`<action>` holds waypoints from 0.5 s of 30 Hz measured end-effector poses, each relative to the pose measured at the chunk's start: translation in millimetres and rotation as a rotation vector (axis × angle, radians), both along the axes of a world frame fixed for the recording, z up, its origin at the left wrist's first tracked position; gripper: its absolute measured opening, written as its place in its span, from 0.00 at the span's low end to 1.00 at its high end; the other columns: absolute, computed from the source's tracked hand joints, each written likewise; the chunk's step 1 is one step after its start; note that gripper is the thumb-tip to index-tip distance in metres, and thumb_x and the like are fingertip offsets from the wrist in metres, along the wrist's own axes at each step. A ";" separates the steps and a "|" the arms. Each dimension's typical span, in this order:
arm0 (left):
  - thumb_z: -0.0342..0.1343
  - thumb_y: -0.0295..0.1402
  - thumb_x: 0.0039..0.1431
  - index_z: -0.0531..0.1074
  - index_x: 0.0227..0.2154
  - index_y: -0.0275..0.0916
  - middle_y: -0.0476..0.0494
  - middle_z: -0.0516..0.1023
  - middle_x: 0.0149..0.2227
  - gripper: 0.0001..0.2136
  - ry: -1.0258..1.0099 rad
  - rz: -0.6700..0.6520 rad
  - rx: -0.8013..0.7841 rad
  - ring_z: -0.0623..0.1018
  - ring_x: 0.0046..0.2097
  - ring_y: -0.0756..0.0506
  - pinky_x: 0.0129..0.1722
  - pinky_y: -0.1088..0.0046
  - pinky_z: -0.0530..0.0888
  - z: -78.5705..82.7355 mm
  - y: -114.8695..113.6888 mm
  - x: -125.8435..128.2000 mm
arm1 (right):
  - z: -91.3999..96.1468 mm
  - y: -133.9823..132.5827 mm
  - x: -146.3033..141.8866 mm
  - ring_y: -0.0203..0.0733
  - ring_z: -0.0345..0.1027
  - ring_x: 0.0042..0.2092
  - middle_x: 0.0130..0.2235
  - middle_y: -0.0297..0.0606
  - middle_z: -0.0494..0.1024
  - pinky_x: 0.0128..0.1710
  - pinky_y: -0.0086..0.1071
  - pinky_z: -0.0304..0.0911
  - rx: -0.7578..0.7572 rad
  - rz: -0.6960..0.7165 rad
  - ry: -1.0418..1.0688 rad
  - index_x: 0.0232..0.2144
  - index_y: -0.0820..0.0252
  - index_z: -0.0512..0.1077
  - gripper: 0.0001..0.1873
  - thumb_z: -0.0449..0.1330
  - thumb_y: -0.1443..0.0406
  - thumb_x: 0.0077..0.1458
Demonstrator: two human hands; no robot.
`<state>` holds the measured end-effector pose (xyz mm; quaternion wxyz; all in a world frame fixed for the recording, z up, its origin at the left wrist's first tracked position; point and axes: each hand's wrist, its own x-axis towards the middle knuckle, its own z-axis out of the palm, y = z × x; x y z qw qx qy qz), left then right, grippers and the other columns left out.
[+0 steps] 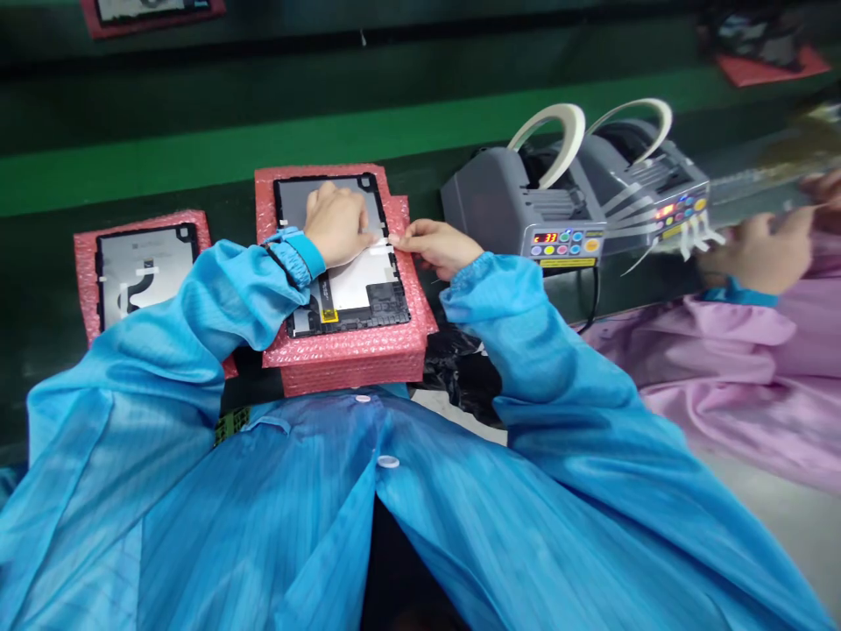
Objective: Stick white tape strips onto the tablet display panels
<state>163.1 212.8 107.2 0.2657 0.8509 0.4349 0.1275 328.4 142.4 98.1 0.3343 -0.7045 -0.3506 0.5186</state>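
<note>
An opened tablet (348,289), its inside facing up, lies on a pile of pink bubble-wrap sheets (355,372) in front of me. My left hand (336,223) rests on it with the fingers curled in, its thumb by the tablet's right edge; what it may hold is hidden. At that same edge my right hand (437,245) pinches the end of a small white strip of tape (381,246). The two hands are nearly touching at the fingertips.
Another opened tablet (148,263) lies on bubble wrap at the left. Two grey tape dispensers (486,197) with white rolls stand to the right. A co-worker's hand (762,250), below a pink sleeve (729,337), is beyond them. Black plastic (460,368) lies beside the pile.
</note>
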 end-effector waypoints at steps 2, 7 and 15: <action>0.65 0.34 0.50 0.72 0.28 0.41 0.41 0.75 0.38 0.07 0.028 0.035 0.025 0.66 0.55 0.32 0.59 0.53 0.61 12.5 -0.7 -4.0 | -1.9 -7.4 -0.7 0.29 0.49 0.21 0.18 0.25 0.60 0.21 0.26 0.44 -0.033 -0.047 0.086 0.21 0.57 0.59 0.26 0.72 0.52 0.45; 0.57 0.36 0.60 0.74 0.37 0.39 0.41 0.76 0.43 0.06 0.113 0.231 0.152 0.68 0.54 0.35 0.57 0.53 0.63 53.1 1.9 -59.5 | 2.5 -16.2 2.4 0.29 0.54 0.25 0.20 0.26 0.63 0.27 0.26 0.51 0.237 -0.090 -0.134 0.21 0.60 0.65 0.20 0.66 0.53 0.52; 0.56 0.38 0.61 0.65 0.18 0.40 0.47 0.65 0.20 0.17 0.145 0.445 -0.201 0.71 0.33 0.42 0.37 0.67 0.65 35.7 -25.1 -129.1 | 8.9 -3.3 -8.6 0.33 0.55 0.26 0.20 0.27 0.63 0.35 0.31 0.56 0.240 0.074 -0.432 0.18 0.59 0.63 0.15 0.63 0.71 0.52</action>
